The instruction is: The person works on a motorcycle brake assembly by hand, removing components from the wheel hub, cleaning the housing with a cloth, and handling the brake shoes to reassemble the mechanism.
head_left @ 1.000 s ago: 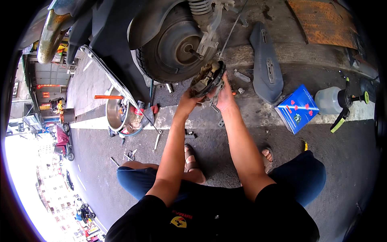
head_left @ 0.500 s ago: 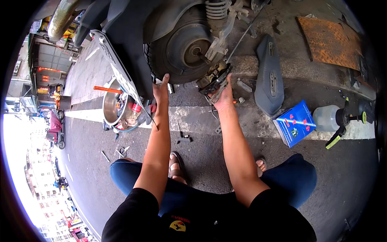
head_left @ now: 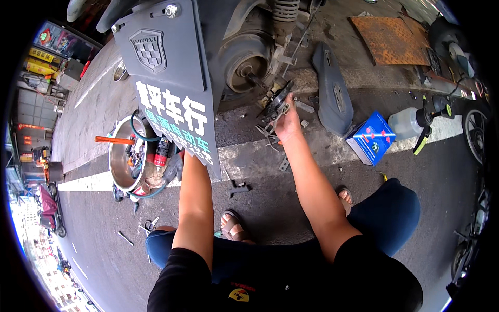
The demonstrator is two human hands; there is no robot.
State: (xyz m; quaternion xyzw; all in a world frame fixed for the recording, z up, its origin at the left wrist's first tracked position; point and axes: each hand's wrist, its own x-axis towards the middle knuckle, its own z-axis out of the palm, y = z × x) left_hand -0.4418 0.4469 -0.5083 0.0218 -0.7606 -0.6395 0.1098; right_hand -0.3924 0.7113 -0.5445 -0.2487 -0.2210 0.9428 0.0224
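My right hand (head_left: 287,124) grips a dark round brake plate (head_left: 275,104) from below and the right. The plate stands tilted beside the rear wheel hub (head_left: 238,72), apart from it. An axle (head_left: 253,78) sticks out of the hub toward the plate. A thin cable and metal brackets hang at the plate's lower side. My left forearm (head_left: 195,203) reaches up behind a black mud flap (head_left: 171,93) with a shield emblem and printed lettering. The flap hides my left hand and its fingers, along with part of the wheel.
A metal basin (head_left: 115,169) of tools stands left, an orange handle across its rim, a spray can (head_left: 161,152) beside it. Rightward lie a grey scooter cover (head_left: 333,93), a blue box (head_left: 375,140) and a pump sprayer (head_left: 408,124). Pliers (head_left: 149,224) lie near my left knee.
My view has shifted, and the mud flap now faces me and covers my left hand, which showed by the tyre before. My right hand still holds the brake plate, now farther off the hub.
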